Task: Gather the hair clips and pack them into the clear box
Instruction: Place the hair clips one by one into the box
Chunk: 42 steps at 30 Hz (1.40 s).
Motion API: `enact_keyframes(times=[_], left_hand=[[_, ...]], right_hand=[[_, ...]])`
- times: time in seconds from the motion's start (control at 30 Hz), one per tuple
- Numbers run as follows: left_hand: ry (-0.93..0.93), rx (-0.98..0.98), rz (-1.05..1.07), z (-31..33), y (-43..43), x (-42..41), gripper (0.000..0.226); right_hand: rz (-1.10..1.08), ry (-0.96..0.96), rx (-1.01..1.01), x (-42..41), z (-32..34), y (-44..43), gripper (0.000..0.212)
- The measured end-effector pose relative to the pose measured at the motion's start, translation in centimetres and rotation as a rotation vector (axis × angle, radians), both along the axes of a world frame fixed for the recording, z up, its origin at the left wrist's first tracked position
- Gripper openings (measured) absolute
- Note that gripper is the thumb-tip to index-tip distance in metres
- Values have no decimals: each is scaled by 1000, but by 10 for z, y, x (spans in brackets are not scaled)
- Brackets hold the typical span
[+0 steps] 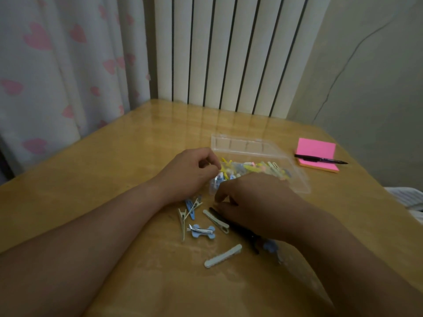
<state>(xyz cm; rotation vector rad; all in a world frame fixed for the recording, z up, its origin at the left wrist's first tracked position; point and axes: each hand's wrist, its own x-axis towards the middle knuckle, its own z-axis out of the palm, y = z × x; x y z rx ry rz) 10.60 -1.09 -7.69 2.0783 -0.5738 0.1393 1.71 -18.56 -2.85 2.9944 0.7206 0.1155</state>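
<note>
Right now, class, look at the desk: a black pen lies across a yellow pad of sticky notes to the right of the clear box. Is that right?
Not quite. The pad of sticky notes is pink, not yellow, as the head view shows. The rest holds: the black pen lies across it, to the right of the clear box.

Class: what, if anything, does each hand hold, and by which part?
The right hand pinches the black clip at its far tip. The left hand curls beside the clear box; its hold cannot be told.
</note>
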Motion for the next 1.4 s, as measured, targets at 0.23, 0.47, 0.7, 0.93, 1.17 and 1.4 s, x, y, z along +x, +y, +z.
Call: enact_keyframes(times=[0.23, 0.47, 0.7, 0.93, 1.17, 1.4], left_hand=[[14, 1, 0, 0, 0, -1, 10], [16, 9, 0, 1, 0, -1, 11], [9, 28, 5, 0, 0, -1, 10], [5, 16, -2, 0, 0, -2, 11], [8, 15, 2, 1, 0, -1, 11], [8, 22, -1, 0, 0, 0, 11]], right_hand=[[-135, -52, 493, 11, 6, -30, 12], [-453, -136, 621, 28, 19, -109, 9], [-555, -97, 206, 35, 9, -118, 12], [-597, -52, 92, 41, 3, -117, 16], [-571, -198, 224, 36, 10, -113, 17], [-349, -126, 381, 26, 16, -90, 12]])
